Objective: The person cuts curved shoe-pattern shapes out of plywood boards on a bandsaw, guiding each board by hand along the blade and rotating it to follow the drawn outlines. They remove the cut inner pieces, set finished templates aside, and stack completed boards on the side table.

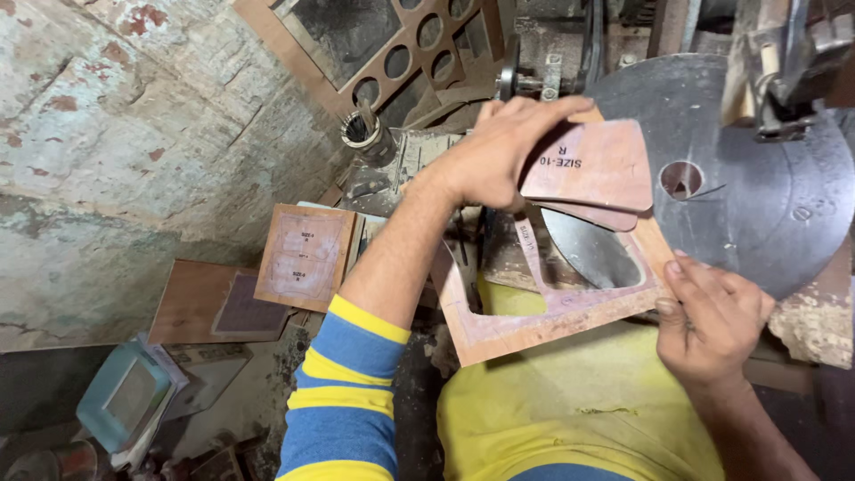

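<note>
My left hand holds two flat, brown cut-out pieces with rounded corners, stacked together above the round grey metal disc of a machine. My right hand grips the corner of a brown board frame with a large hole cut out of its middle. The frame lies tilted over my lap, its far edge against the disc. The disc has a round hole near its middle.
A brown square board with marked outlines leans at the left over darker boards. A board with round holes stands at the back. A metal hole-saw cutter sits beside it. A pale blue box lies bottom left.
</note>
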